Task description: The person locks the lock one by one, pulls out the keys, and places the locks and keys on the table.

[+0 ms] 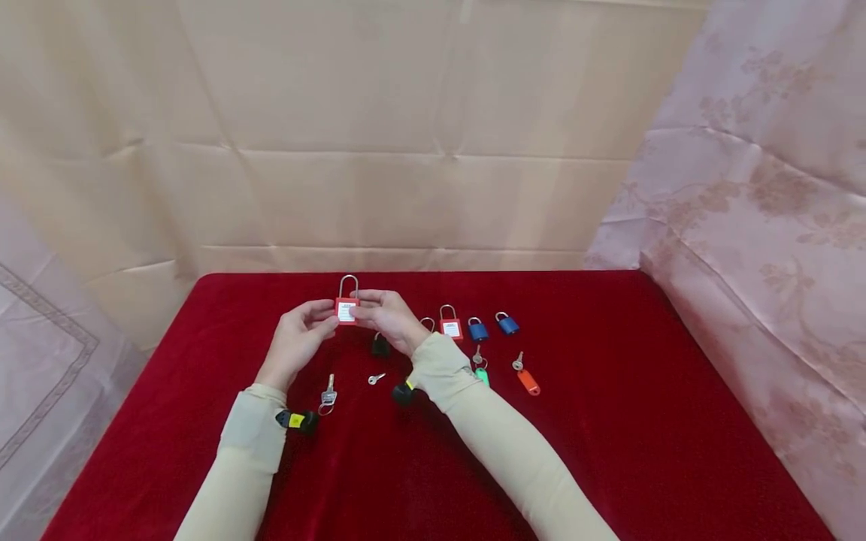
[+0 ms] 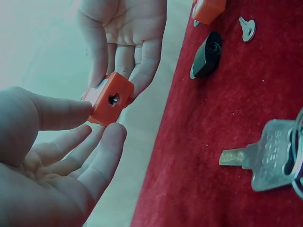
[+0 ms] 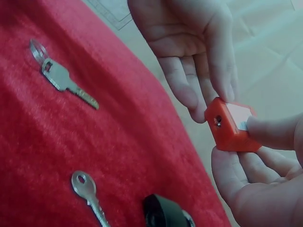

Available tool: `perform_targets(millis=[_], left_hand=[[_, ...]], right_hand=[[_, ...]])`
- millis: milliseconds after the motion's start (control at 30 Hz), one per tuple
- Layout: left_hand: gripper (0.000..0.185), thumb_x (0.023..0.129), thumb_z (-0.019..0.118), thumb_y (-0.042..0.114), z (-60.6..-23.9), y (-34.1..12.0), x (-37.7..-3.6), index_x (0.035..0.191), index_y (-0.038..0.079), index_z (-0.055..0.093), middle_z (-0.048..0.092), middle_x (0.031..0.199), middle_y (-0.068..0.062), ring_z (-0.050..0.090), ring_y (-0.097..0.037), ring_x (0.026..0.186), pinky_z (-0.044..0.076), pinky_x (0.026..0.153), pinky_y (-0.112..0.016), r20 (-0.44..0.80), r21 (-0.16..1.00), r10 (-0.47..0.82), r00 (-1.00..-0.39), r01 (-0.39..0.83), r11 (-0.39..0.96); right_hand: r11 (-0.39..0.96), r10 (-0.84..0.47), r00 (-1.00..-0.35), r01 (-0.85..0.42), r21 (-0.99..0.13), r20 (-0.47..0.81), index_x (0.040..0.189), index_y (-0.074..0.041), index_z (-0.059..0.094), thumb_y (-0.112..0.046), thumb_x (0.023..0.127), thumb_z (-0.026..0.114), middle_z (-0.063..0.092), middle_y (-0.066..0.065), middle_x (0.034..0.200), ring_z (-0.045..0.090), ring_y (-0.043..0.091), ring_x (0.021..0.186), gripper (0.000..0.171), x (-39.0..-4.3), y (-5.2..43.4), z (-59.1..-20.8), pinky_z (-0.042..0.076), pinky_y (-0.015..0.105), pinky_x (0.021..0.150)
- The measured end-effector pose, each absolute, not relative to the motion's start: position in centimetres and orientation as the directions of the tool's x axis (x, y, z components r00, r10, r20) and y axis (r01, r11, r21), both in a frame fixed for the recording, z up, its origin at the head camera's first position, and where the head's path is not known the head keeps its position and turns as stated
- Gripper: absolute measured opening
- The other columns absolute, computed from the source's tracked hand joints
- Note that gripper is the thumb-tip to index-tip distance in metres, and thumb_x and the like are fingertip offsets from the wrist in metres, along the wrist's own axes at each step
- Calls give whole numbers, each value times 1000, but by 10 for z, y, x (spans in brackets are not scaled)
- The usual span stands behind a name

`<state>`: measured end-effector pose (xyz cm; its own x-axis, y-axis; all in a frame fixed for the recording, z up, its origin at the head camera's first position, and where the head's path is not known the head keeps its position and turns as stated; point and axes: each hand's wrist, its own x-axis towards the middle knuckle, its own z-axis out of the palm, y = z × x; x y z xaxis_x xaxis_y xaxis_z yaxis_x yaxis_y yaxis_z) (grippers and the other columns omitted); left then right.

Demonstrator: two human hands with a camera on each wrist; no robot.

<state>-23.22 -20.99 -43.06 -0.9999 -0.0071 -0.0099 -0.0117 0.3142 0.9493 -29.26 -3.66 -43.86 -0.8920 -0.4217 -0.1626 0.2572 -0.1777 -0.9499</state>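
Observation:
A red padlock (image 1: 343, 313) with a white label and a tall metal shackle is held up over the far left part of the table. My left hand (image 1: 296, 338) pinches one side of its body between thumb and index finger. From the other side my right hand (image 1: 392, 319) grips it, thumb on the label and fingers behind. The keyhole in the padlock's base (image 2: 113, 99) faces the left wrist camera, and it shows in the right wrist view on the padlock (image 3: 229, 125) too. The shackle is hidden in both wrist views.
On the red cloth (image 1: 609, 451) lie a key with a ring (image 1: 328, 394), a small key (image 1: 376, 379), a black padlock (image 1: 380, 346), another red padlock (image 1: 450, 327), and two blue padlocks (image 1: 477, 329). Keys with a green tag (image 1: 482, 376) and an orange tag (image 1: 529, 382) lie nearer.

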Motion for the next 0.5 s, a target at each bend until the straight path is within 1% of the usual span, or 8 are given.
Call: perform_targets(millis=[67,167,300,367,500], left_hand=[[49,101,63,8,-433,-211,-235,145,-5,48,59,133,-28,62,-42,117,56,90,-29,-41,956,-13,-999,-43,290],[49,101,61,8,-436,-212,-240,145,-6,46,58,132,-29,62,-41,117,55,93,-34,-85,955,-19,-996,-87,282],[47,102,59,8,-439,-212,-244,144,-7,46,58,132,-30,62,-40,118,53,97,-40,-134,945,-24,-991,-135,296],[46,102,58,8,-440,-212,-245,144,-8,46,57,132,-30,62,-39,118,52,97,-40,-160,940,-26,-987,-161,300],[47,102,57,9,-443,-210,-247,144,-8,46,57,134,-30,62,-37,118,52,98,-38,-205,932,-41,-978,-207,297]], right_hand=[[-168,-415,-892,267,-949,-177,143,12,47,6,98,59,61,26,132,64,17,99,47,-293,-38,-440,52,38,98],[-167,-416,-889,283,-945,-192,144,13,44,8,98,56,59,28,135,64,25,111,48,-293,-41,-444,52,39,99],[-176,-419,-881,315,-933,-218,147,14,39,10,99,52,54,29,140,57,35,126,50,-294,-43,-448,50,41,101],[-169,-419,-877,331,-929,-236,148,13,38,9,99,52,53,27,142,55,35,129,51,-294,-43,-449,49,41,102],[-142,-422,-869,344,-928,-258,149,11,39,5,100,54,53,24,144,55,30,129,51,-293,-41,-451,48,40,104]])
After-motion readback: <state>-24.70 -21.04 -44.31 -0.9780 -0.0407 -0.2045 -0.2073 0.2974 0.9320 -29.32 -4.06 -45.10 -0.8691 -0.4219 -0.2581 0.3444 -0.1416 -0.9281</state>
